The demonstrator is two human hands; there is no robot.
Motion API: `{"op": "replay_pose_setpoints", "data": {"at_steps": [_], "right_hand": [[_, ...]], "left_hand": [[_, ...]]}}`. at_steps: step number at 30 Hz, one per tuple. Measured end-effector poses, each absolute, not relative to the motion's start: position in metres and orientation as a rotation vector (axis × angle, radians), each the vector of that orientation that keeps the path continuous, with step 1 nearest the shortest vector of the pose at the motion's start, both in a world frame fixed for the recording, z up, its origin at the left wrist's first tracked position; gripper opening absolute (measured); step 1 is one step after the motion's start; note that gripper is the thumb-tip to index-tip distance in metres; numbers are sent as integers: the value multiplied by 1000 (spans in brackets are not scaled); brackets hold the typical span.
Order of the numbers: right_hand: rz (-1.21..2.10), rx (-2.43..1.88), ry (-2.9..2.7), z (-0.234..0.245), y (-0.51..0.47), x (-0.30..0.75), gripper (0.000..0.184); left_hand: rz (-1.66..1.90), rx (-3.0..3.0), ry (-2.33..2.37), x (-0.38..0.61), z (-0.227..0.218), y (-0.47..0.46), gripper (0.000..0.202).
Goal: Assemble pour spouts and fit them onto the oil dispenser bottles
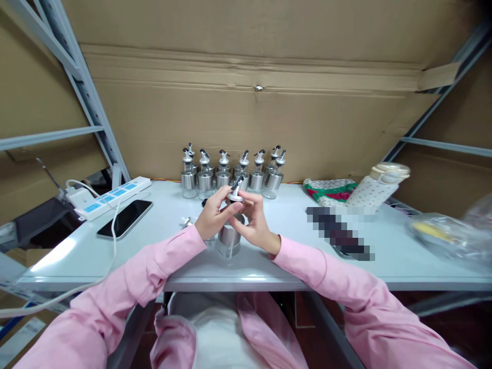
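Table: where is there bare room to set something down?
Bare: between phone and left hand; front edge between right hand and plastic bag. Crowded: bottle row at back, the held bottle between both hands.

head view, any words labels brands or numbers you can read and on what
No text can be read in this view.
On the power strip: blue marks by the sockets, too small to read.
On the phone: the screen is dark, no text.
On the held bottle and the row of bottles: no label shows.
On the pixelated patch: unreadable.
On the cardboard: no print shows.
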State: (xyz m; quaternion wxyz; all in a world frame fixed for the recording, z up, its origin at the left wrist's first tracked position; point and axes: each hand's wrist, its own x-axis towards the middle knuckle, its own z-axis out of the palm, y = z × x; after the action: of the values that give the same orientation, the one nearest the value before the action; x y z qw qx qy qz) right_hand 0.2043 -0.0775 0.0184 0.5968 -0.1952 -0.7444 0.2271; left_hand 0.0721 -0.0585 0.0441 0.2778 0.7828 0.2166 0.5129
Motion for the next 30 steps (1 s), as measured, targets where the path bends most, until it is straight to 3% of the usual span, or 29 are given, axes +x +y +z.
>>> {"op": "replay_pose_setpoints", "data": {"at_steps": [7, 20, 30], "right_hand": [[438, -498, -1704, 14, -74, 207, 44], [394, -391, -1736, 11, -68, 211, 44], [307, -380, -1711, 11, -66, 210, 47]], "left_hand": [[1435, 2136, 570, 73, 44, -60, 46], [1520, 2051, 504, 78, 32, -60, 35], [1591, 1951, 597, 88, 31, -66, 40]]}}
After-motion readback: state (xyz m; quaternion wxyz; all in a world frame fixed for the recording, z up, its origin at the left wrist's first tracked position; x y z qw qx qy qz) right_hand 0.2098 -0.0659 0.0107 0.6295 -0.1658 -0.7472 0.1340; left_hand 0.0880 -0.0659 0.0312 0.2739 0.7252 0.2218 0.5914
